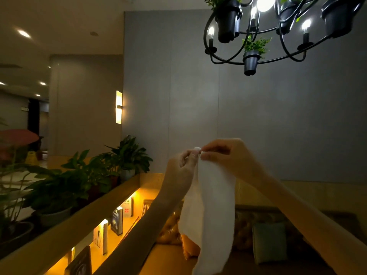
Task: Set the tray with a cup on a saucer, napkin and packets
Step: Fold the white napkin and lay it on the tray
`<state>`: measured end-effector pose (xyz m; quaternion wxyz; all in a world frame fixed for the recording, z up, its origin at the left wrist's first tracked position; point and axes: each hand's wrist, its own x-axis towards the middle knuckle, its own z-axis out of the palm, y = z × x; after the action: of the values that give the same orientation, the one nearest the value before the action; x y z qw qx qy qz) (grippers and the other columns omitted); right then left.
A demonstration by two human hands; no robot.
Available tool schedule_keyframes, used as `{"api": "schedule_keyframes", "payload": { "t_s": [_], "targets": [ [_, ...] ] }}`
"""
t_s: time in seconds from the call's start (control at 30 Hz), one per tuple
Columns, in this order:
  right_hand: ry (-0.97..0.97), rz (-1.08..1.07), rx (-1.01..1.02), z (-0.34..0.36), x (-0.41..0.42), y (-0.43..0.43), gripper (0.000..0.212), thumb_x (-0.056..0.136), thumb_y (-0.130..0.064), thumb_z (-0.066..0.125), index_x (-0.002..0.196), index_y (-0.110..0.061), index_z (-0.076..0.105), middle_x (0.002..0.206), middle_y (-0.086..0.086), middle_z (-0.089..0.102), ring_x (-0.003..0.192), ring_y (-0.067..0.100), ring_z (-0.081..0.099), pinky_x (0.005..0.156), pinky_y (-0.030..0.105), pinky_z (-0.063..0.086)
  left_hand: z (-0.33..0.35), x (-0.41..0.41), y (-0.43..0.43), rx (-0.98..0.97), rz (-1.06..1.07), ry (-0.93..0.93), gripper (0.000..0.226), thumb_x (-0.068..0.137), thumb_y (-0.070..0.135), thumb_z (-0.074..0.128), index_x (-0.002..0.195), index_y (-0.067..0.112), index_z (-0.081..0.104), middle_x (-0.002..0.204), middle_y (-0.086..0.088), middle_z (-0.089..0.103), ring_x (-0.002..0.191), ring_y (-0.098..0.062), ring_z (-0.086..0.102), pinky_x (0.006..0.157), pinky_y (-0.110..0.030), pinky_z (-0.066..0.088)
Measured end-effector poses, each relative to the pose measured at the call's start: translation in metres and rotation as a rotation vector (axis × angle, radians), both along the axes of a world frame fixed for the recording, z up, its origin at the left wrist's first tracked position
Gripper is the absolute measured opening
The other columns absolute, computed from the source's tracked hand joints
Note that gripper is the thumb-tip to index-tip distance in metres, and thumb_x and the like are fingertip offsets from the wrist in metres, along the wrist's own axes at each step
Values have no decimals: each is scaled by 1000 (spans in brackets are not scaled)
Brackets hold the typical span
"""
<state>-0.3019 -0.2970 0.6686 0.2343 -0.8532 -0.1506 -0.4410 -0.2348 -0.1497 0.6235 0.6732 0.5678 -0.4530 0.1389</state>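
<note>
A white napkin [212,211] hangs down long and loose in front of me, held up in the air. My left hand [182,167] and my right hand [226,155] pinch its top edge together, fingertips almost touching. Both arms reach up from the lower part of the view. The tray, cup, saucer and packets are out of view.
A grey wall [258,116] stands ahead. A black chandelier with small plant pots [252,56] hangs at the upper right. A wooden ledge with potted plants [123,157] runs along the left, above a lit shelf of books [117,219]. A cushioned bench with pillows [268,241] lies below.
</note>
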Motion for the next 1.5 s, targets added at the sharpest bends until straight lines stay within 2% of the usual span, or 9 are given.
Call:
{"api": "schedule_keyframes", "payload": {
  "t_s": [0.1,0.3,0.43,0.6,0.77,0.97,1.13,1.3,1.5],
  "targets": [
    [-6,1,9,-6,-3,8,12,82,-23,70,94,-22,73,81,-24,62,76,-14,60,69,0,44,-6,-5,3,19,-5,-7,26,101,24,45,88,20,66,76,4,66,64,3,63,59,-13,52],
    [-30,-13,101,-12,-7,16,12,79,-24,72,90,-18,71,84,-6,68,74,6,64,71,10,50,-18,-10,8,18,-64,-22,26,101,23,43,94,17,68,76,5,69,68,-1,66,60,-14,55],
    [-7,-7,73,-15,-9,20,12,80,-21,71,90,-15,67,84,-4,66,74,6,63,70,17,53,-23,-11,9,56,-114,-55,22,101,23,43,93,26,64,75,19,70,69,3,67,60,-10,53],
    [4,-55,64,-19,-5,17,14,85,-27,67,98,-23,65,90,-4,64,80,12,64,73,27,56,-27,-11,11,71,-185,-55,21,94,17,58,111,29,60,95,12,74,92,-8,72,70,-19,58],
    [121,-134,-35,-18,2,14,20,89,-32,59,100,-19,69,95,-2,61,86,20,63,81,42,56,-29,-9,10,133,-78,-76,27,99,19,49,125,15,54,103,5,66,92,-10,70,72,-21,60],
    [6,-157,-93,-20,1,6,16,93,-30,55,104,-22,63,93,-11,59,78,-7,56,67,8,43,-71,-9,12,402,11,-13,24,96,30,54,116,17,58,102,3,66,94,-11,68,76,-23,57],
    [33,-153,-129,-12,1,-6,17,96,-27,49,109,-22,59,95,-10,56,77,-9,53,66,7,37,-115,-16,7,619,29,-25,28,98,33,48,124,24,53,119,7,61,97,1,55,78,-12,43],
    [-1,-144,-202,-12,6,-10,17,97,-21,51,110,-15,60,94,-10,55,82,-20,50,71,-4,38,-115,-18,6,643,-65,51,29,101,26,44,128,19,52,128,0,59,116,-14,55,104,-37,47],
    [-89,-240,-355,-9,7,-23,26,94,-35,45,109,-21,60,95,-14,54,73,0,51,70,17,39,-123,-4,11,652,-263,127,31,101,27,42,132,30,42,128,6,53,118,-15,54,94,-28,50]
  ]
}}
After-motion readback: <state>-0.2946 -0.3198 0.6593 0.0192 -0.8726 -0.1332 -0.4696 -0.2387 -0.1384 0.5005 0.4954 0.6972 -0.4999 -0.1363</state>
